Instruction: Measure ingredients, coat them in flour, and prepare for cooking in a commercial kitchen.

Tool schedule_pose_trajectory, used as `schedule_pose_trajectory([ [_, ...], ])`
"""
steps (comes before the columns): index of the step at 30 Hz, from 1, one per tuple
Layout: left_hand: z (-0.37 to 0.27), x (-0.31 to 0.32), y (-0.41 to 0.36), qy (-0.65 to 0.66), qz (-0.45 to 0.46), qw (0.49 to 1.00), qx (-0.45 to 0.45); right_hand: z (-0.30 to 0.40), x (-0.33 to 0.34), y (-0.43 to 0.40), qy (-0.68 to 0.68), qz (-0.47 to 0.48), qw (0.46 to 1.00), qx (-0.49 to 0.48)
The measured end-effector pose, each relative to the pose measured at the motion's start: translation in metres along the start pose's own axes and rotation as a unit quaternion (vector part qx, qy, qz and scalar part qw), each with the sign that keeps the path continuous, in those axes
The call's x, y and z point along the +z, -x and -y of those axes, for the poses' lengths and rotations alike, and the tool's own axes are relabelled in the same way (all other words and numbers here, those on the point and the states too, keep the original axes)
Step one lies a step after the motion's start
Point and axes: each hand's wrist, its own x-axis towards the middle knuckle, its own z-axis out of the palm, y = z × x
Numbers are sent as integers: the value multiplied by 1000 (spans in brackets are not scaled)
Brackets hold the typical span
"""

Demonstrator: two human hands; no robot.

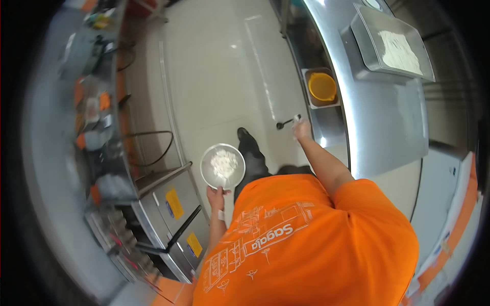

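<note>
My left hand [217, 201] grips the near rim of a round metal bowl [207, 172]. Inside it lies a white, lumpy, flour-like food [225, 162]. Off to the right, beside the steel counter [386, 126], my right hand [302, 128] wears a clear plastic glove. It is shut on a small black long-handled spoon or scoop [286, 123], whose round end points left over the floor. The spoon is apart from the bowl.
A deep steel pan [367, 49] of white powder [400, 51] stands on the counter. Below, a yellow round container [322, 87] sits in a white tub [309, 97] on the shelf. Steel drawers [168, 206] with a black handle and a cluttered counter [126, 168] line the left side.
</note>
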Motion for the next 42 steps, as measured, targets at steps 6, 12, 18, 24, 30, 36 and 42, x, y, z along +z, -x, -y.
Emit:
schedule_pose_trajectory([
  [6, -132, 68, -157, -221, 174, 960, 10, -19, -65, -70, -104, -237, 918, 299],
  [12, -145, 182, -260, -252, 338, 906, -35, -178, -60, -158, 248, -266, 883, 298],
  [18, -115, 386, -358, -217, 402, 889, 25, -241, -36, -244, 19, -376, 920, 107],
  [24, -97, 473, -417, -169, 425, 870, 184, -209, 14, -240, -245, -336, 880, 229],
  [30, -53, 462, -457, -243, 443, 812, 291, -229, 76, -208, -526, -352, 741, 223],
  [36, -58, 469, -470, -166, 467, 830, 257, -217, 82, -198, -661, -353, 616, 243],
  [42, -61, 509, -474, -122, 534, 789, 280, -215, 76, -191, -722, -342, 583, 148],
])
